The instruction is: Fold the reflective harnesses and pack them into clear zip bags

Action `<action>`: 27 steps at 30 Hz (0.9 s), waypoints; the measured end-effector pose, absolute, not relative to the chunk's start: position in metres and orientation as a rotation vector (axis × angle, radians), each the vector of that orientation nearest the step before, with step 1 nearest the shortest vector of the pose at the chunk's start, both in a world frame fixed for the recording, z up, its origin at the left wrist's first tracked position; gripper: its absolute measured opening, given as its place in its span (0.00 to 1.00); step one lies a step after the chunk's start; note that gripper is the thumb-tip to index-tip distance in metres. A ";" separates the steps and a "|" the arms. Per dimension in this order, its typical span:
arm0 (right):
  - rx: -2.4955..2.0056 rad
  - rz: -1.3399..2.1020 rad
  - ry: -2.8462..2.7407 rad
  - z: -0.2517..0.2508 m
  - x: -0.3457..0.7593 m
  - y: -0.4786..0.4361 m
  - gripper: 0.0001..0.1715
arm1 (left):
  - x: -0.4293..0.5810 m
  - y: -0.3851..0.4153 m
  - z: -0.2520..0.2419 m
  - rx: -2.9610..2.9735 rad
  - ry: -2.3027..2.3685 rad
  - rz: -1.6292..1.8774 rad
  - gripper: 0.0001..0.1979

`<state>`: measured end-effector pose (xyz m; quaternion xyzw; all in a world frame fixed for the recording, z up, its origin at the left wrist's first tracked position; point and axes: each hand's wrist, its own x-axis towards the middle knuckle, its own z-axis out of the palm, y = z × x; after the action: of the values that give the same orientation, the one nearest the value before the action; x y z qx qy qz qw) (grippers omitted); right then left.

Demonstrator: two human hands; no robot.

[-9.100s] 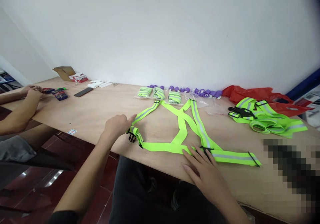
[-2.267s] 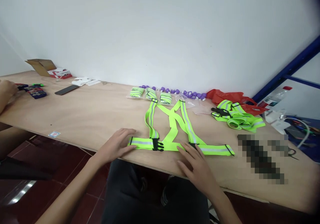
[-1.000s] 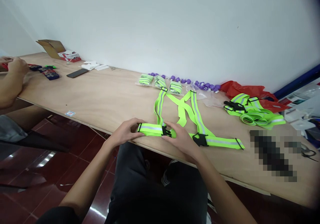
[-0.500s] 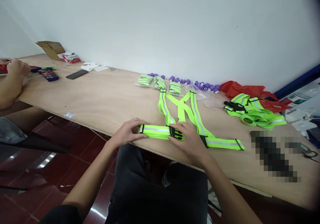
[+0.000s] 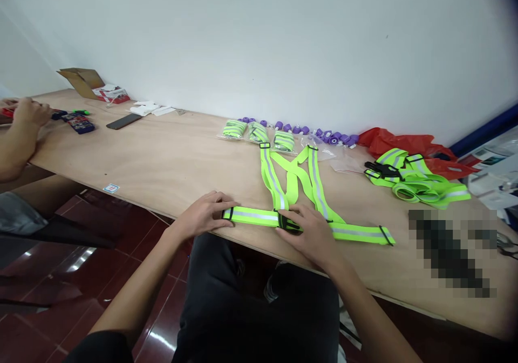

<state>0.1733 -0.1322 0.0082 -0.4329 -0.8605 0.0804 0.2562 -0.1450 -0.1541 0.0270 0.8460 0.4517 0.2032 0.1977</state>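
A neon-green reflective vest [image 5: 279, 185] made of elastic straps with silver stripes lies spread on the wooden table in front of me. My left hand [image 5: 204, 214] pinches the left end of its waist strap [image 5: 254, 217], by a black slider [image 5: 227, 213]. The fingers of my right hand [image 5: 309, 231] close on the black buckle [image 5: 286, 222] at the strap's other end, covering part of it. To the right of that hand, the other waist strap [image 5: 360, 233] lies flat, with a black slider near its tip.
Behind the vest are several bagged green vests [image 5: 233, 129] and a row of purple pieces [image 5: 335, 138]. A heap of green straps [image 5: 421, 182] and a red plastic bag [image 5: 408, 144] lie right. A co-worker's hands [image 5: 30, 112], a phone [image 5: 123, 121] and a cardboard box [image 5: 83, 82] are left.
The left waist strap now lies straighter and flatter, its left end slightly farther left with my left hand. The buckle and my right hand have shifted a little right.
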 end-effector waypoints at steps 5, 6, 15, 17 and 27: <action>-1.229 0.156 -2.386 -0.002 0.174 -0.134 0.19 | -0.145 -0.153 0.024 2.414 1.267 0.537 0.24; -1.239 0.146 -2.391 -0.004 0.173 -0.134 0.19 | -0.145 -0.153 0.022 2.426 1.278 0.530 0.24; -1.196 0.214 -2.304 0.002 0.195 -0.144 0.24 | -0.125 -0.158 0.027 2.417 1.463 0.755 0.31; -1.212 0.231 -2.221 0.006 0.214 -0.143 0.24 | -0.106 -0.161 0.033 2.410 1.412 0.862 0.25; -1.489 0.404 -2.174 -0.007 0.289 -0.141 0.28 | -0.039 -0.158 0.017 2.369 1.242 0.710 0.22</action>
<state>0.2892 -0.1407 -0.0074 -0.5427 -0.7926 0.1472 0.2357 -0.0394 -0.1576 0.0174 0.8411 0.4410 0.2521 0.1860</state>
